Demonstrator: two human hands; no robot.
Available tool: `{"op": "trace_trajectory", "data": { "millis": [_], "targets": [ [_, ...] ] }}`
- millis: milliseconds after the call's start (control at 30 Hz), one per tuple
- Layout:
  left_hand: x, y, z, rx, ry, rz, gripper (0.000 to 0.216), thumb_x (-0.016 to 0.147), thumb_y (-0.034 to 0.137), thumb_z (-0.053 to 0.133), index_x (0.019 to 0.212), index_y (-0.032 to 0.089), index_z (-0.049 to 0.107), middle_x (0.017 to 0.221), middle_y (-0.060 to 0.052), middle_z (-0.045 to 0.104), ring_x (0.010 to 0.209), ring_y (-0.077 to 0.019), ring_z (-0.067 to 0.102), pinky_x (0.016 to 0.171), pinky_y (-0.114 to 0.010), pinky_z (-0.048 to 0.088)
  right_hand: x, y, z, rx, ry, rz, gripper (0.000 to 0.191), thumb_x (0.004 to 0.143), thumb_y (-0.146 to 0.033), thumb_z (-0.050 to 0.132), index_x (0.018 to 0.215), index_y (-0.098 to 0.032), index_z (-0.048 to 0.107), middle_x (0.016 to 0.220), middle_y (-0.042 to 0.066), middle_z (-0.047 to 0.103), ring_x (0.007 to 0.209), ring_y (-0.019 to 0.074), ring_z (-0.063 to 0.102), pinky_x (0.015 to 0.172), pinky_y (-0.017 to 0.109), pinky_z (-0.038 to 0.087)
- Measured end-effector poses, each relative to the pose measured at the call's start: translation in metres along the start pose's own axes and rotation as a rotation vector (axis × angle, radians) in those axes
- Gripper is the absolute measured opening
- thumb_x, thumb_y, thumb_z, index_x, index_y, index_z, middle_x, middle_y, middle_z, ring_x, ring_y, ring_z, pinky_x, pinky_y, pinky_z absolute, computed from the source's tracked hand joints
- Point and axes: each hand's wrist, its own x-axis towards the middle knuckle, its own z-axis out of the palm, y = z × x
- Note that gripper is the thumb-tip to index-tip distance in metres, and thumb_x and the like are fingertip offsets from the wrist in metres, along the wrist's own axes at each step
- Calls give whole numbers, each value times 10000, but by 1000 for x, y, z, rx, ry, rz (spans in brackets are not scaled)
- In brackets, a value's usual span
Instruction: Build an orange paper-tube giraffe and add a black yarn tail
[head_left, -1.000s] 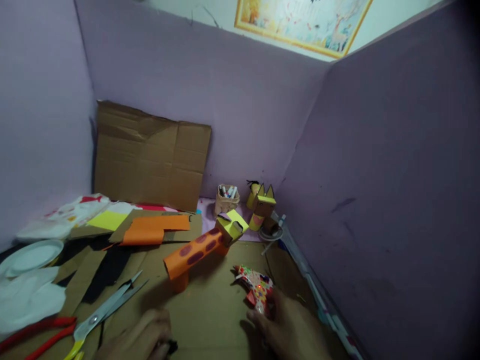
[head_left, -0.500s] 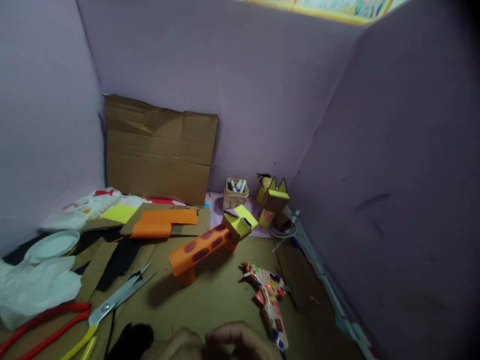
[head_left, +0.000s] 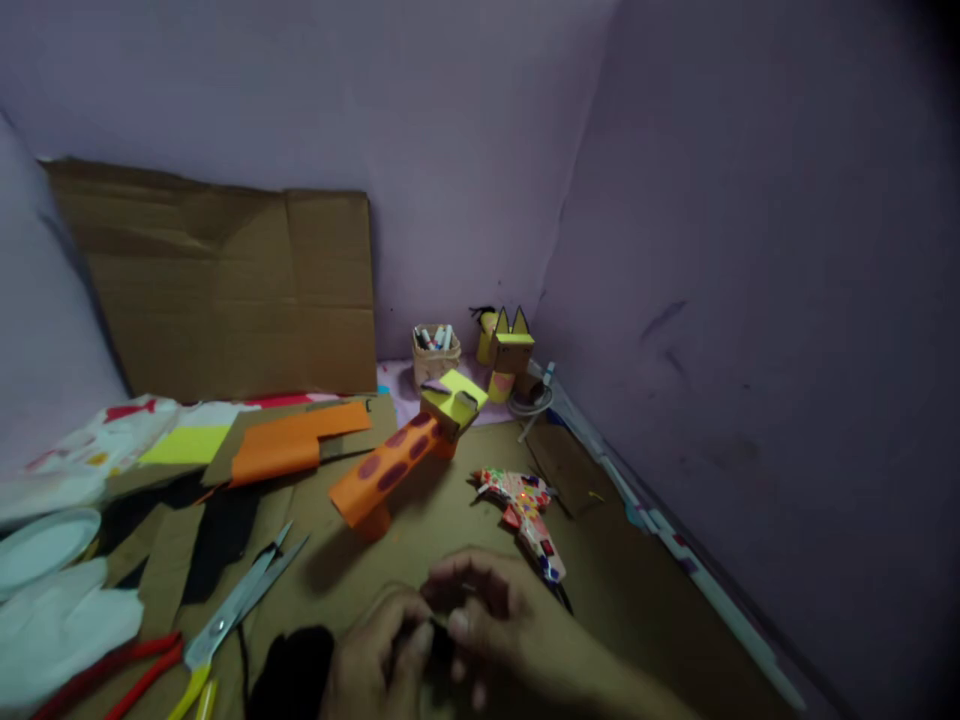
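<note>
Near the bottom of the view, my left hand (head_left: 382,650) and my right hand (head_left: 499,620) meet with fingertips nearly touching. My left thumb and forefinger are pinched together, and my right fingers curl toward the thumb. Something small and dark shows between them, too dim to name. Beside my left wrist lies a fuzzy black bundle (head_left: 292,675). Beyond my hands stands an orange paper tube animal (head_left: 397,465) with purple spots and a yellow-topped box head (head_left: 454,400). A flower-patterned glue gun (head_left: 529,515) with a small red light lies past my right hand.
Open scissors (head_left: 232,610) with red and yellow handles lie left. Orange paper (head_left: 277,445), cardboard strips and a white lid (head_left: 49,550) are farther left. A marker basket (head_left: 436,355) and an eared cardboard animal (head_left: 512,350) stand behind. A cardboard sheet (head_left: 225,290) leans on the wall.
The view has swung right and down, so the scene sits farther left and higher. Both hands have come more fully into view, fingers close together.
</note>
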Motion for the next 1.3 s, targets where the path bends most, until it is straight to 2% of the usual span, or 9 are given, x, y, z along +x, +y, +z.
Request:
{"op": "trace_trajectory", "data": {
  "millis": [33,167,267,467,633,933,1100,1300],
  "targets": [
    [1,3,-2,-8,-19,-4,213,863,307,430,723,201,550,625,3,603,556,-126,584,525,-194,446,0,-1,0,9,-2,10,506,593,-442,772,951,-159,552,932,39,595,483,59,576,399,176,465],
    [3,18,-6,14,57,-41,196,839,262,454,701,185,570,625,1,596,564,-130,568,528,-214,430,-1,-4,-2,80,21,16,464,596,-403,780,912,-134,572,908,50,626,476,75,593,382,193,494],
    [1,28,-5,23,75,-42,181,832,220,446,713,180,577,644,2,593,587,-127,559,547,-217,423,-3,-2,-4,111,33,49,447,582,-375,794,885,-116,592,781,30,645,454,85,590,372,197,497],
    [5,34,0,114,146,51,151,805,180,459,688,162,553,614,9,538,581,-118,508,550,-226,389,-8,0,-3,115,4,73,391,551,-361,808,775,-91,636,564,0,623,436,91,581,379,182,498],
    [18,38,6,115,109,55,161,801,178,461,659,167,535,613,6,531,588,-121,499,546,-226,389,-5,-4,-6,114,93,31,364,504,-379,816,634,-92,635,482,-2,607,404,77,564,386,167,492],
    [9,34,5,94,52,80,153,823,161,433,707,173,533,661,-9,542,610,-130,512,562,-252,381,-3,-2,-6,124,124,126,313,485,-339,813,574,-96,637,522,12,637,367,74,554,347,161,467],
    [10,38,5,75,66,82,167,824,157,433,691,168,533,630,-3,542,591,-124,524,555,-249,389,-5,-3,-7,113,126,127,300,494,-337,804,560,-98,634,530,13,641,336,52,517,309,136,428],
    [13,43,7,23,138,85,153,802,139,457,676,166,541,595,3,557,554,-115,532,526,-229,404,-6,-6,-6,129,90,100,247,517,-301,771,568,-107,628,537,4,641,321,40,494,299,128,401]
  ]
}}
